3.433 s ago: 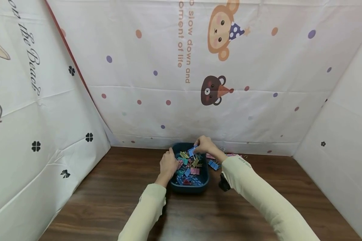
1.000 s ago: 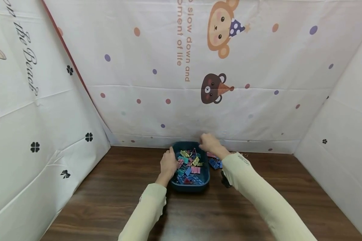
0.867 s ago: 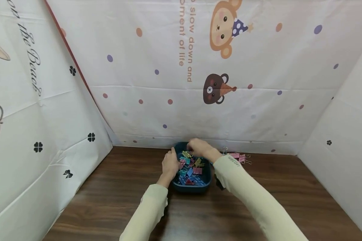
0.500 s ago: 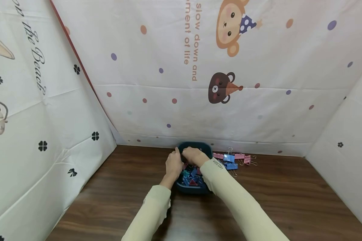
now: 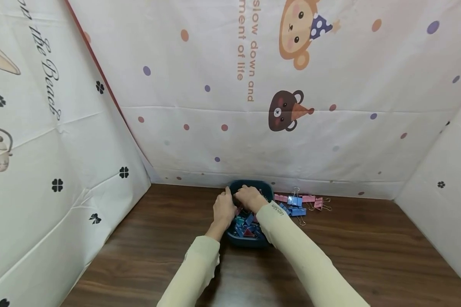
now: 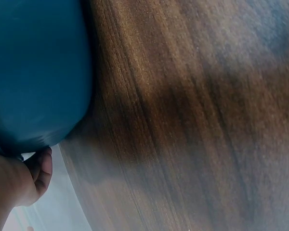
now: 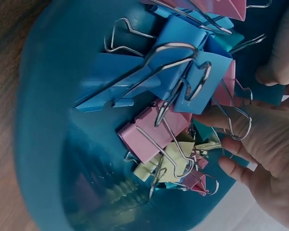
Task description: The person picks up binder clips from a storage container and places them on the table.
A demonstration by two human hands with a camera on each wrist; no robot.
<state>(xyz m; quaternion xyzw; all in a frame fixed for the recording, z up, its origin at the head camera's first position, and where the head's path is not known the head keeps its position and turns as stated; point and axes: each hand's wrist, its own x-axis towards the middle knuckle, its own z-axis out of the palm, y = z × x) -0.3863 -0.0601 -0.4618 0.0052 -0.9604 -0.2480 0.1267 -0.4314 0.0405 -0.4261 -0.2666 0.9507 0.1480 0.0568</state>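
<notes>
A dark teal plastic bin [image 5: 247,242] on the wooden table holds many binder clips [image 5: 249,219] in blue, pink, yellow and teal. My left hand [image 5: 223,209] grips the bin's left rim; in the left wrist view its fingers [image 6: 45,171] are bent against the outside wall. My right hand [image 5: 249,198] reaches down into the far left part of the bin, close beside the left hand. In the right wrist view, fingers lie among the clips, near a blue binder clip [image 7: 204,77] and a pink one [image 7: 154,130]. Whether the right fingertips pinch a clip is hidden.
Right of the bin, several blue binder clips [image 5: 297,211] and pink binder clips [image 5: 308,198] lie on the table [image 5: 349,238]. A printed cloth [image 5: 215,140] hangs directly behind the bin, with more cloth at both sides.
At 3.4 seconds ago the right hand held a blue binder clip over the bin. It then moved to the right rim, and afterwards left and down into the bin. The left hand stayed on the rim.
</notes>
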